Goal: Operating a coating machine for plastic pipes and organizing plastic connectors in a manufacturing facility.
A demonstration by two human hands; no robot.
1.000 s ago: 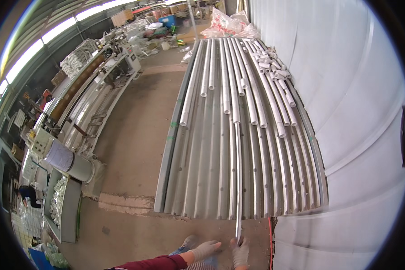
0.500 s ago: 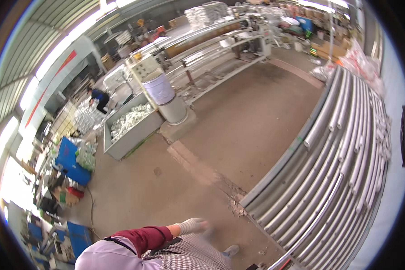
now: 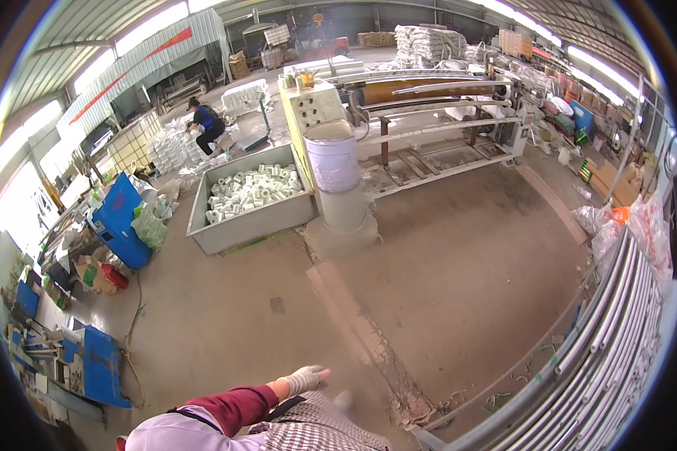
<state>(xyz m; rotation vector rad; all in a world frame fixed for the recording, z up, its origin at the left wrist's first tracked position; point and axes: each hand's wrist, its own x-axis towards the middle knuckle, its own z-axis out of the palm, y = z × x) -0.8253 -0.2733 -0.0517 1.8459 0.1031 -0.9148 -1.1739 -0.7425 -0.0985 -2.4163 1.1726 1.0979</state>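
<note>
My left hand (image 3: 305, 379) is held low in front of my body, at the bottom of the head view. It wears a whitish knit glove that leaves the fingertips bare. The fingers point to the right, loosely extended, and nothing shows in them. A maroon sleeve (image 3: 237, 407) covers the forearm, and a checked apron (image 3: 316, 422) hangs just beneath the hand. My right hand is out of sight. Nearest on the right lies a rack of long grey metal pipes (image 3: 590, 357), well apart from my hand.
Ahead stands a long roller machine (image 3: 421, 92) with a lilac bucket (image 3: 333, 161) at its near end. Beside it, a grey bin (image 3: 252, 239) holds many white spools. Blue equipment (image 3: 124, 225) and a cable (image 3: 134, 323) lie left. Farther back, another person (image 3: 207, 126) bends over white sacks.
My view has swung to the right and lifted, so the pipe rack sits lower and the machine shows more fully. My left hand remains low before the apron.
</note>
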